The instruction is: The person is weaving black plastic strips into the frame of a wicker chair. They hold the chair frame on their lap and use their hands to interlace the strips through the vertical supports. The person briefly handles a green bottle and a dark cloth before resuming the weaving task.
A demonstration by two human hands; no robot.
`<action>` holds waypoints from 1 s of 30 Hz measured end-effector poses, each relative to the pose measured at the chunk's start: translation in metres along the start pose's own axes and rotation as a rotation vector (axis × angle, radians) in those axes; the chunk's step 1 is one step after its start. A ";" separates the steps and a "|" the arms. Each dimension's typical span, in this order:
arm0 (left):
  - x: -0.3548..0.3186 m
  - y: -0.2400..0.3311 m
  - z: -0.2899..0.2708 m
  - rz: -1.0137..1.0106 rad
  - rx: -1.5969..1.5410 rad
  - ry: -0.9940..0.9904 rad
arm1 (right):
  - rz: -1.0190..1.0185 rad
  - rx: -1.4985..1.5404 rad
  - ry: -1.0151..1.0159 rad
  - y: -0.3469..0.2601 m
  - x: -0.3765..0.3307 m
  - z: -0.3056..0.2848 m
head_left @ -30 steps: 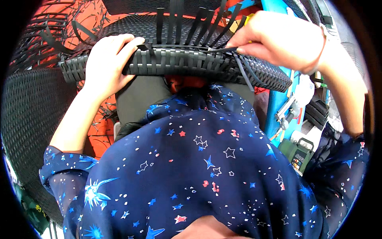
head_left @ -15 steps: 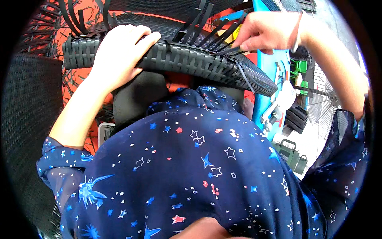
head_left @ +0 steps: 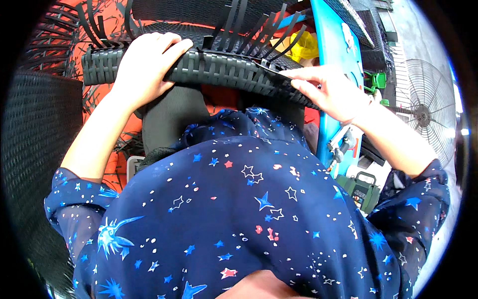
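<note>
A dark woven wicker piece [head_left: 214, 69] lies across my lap, its thick rolled edge facing me. My left hand [head_left: 144, 67] is wrapped over that edge near its left end, thumb to the right. With thumb and fingers pinched, my right hand [head_left: 328, 92] holds a flat black strip [head_left: 270, 69] close against the edge on the right side. Several loose black strip ends [head_left: 239, 25] stand up behind the edge between and beyond my hands. My right hand hides part of the edge's right end.
At the right stands a blue board [head_left: 331, 40] with tools by it. A fan [head_left: 422, 114] and a dark green case [head_left: 362, 189] are farther right. A yellow bag [head_left: 304, 47] lies behind the wicker. Dark woven panels [head_left: 42, 149] rise at the left over an orange-red floor covering [head_left: 117, 169].
My right hand has come down and toward me, from above the edge to its near side, bringing the strip over the edge. My left hand keeps its hold.
</note>
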State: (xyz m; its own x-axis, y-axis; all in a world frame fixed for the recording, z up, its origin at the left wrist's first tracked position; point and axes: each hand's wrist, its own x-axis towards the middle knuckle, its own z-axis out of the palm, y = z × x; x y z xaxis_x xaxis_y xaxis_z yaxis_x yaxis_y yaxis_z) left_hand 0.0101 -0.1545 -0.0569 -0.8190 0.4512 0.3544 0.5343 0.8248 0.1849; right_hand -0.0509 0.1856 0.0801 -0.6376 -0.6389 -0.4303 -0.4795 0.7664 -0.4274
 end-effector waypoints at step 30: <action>-0.002 0.001 -0.019 -0.003 0.021 0.036 | -0.022 -0.138 -0.468 -0.029 0.053 -0.089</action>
State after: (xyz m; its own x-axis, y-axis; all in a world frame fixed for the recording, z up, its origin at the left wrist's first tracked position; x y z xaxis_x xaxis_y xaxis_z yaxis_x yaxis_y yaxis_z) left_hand 0.0164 -0.1608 -0.0400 -0.8121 0.4367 0.3870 0.5274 0.8332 0.1664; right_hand -0.1242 0.1358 0.1401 -0.3019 -0.5919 -0.7474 -0.5852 0.7339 -0.3449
